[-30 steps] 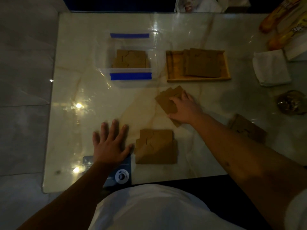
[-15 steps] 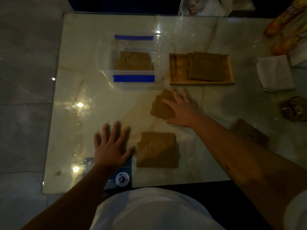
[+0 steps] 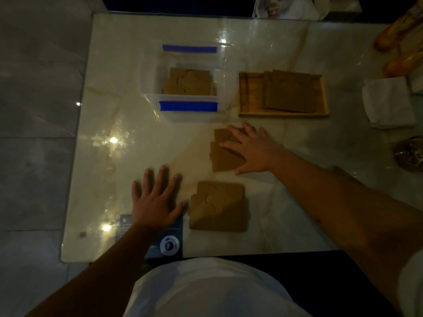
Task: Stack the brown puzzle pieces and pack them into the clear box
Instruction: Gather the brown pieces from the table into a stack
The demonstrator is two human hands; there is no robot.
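Observation:
My right hand (image 3: 254, 149) lies flat, fingers spread, on a small pile of brown puzzle pieces (image 3: 223, 154) in the middle of the marble table. My left hand (image 3: 155, 200) rests flat on the table with fingers apart, its thumb beside a neater stack of brown pieces (image 3: 218, 207) near the front edge. The clear box (image 3: 190, 82) with blue tape strips stands at the back left and holds brown pieces (image 3: 190, 82). A wooden tray (image 3: 250, 94) to its right carries more brown pieces (image 3: 291, 91).
A folded white cloth (image 3: 388, 102) and a dark round object (image 3: 409, 154) sit at the right edge. Yellow packets (image 3: 402, 42) lie at the back right. A blue card (image 3: 168, 243) lies under my left wrist. Grey floor tiles lie left of the table.
My right hand has slid the small pile of pieces leftward and turned it squarer to the table. My left hand has stayed in place.

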